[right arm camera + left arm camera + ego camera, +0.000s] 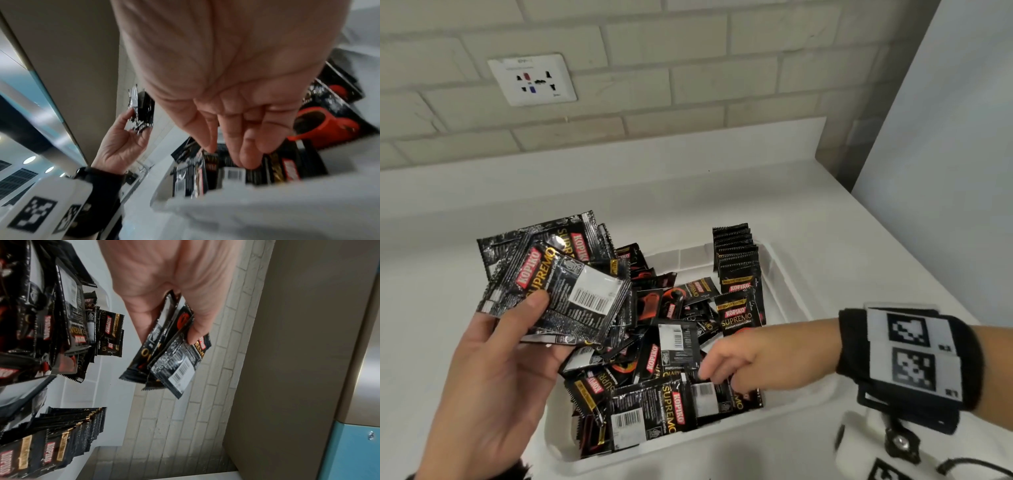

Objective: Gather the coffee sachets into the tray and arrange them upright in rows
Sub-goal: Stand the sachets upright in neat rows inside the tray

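Partly done, by the look of it. One upright row of sachets [736,260] stands along the right wall of the white tray [787,284]; the rest is a loose heap of sachets [654,363] lying flat and crosswise inside it. Left hand [493,373], raised over the tray's left side, grips a fanned bundle of sachets [558,277], thumb on top. Right hand [753,356] reaches into the heap, fingers bent down onto a sachet; grip not clear. The heap crowds the space for further rows. White tabletop [842,240], wall socket [532,79] behind.
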A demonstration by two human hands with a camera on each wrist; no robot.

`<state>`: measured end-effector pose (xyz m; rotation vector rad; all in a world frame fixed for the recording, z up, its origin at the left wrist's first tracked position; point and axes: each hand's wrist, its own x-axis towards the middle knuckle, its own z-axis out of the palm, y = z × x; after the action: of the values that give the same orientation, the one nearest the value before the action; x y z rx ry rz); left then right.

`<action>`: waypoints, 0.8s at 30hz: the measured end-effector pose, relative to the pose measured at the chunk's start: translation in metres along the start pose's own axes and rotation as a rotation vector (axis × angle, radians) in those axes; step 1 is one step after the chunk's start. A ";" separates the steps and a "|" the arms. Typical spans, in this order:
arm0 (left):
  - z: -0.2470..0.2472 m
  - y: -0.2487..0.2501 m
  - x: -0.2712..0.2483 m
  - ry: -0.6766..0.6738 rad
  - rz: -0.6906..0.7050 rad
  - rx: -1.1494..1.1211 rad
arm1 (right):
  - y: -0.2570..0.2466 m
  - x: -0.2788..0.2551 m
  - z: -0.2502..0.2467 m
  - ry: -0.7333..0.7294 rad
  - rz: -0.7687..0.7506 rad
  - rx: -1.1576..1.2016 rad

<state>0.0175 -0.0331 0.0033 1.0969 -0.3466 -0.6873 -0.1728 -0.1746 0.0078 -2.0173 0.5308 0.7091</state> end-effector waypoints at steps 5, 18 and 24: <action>0.001 0.002 0.002 0.007 -0.032 0.021 | 0.015 -0.007 -0.005 0.240 0.005 -0.088; 0.011 -0.002 0.001 -0.022 -0.090 -0.008 | 0.032 -0.012 -0.012 0.323 -0.051 0.084; 0.015 -0.004 -0.001 -0.027 -0.096 -0.014 | 0.030 -0.010 -0.015 0.326 0.017 -0.169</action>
<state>0.0073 -0.0439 0.0064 1.0975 -0.3132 -0.7887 -0.1949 -0.2012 0.0023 -2.3063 0.6968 0.4471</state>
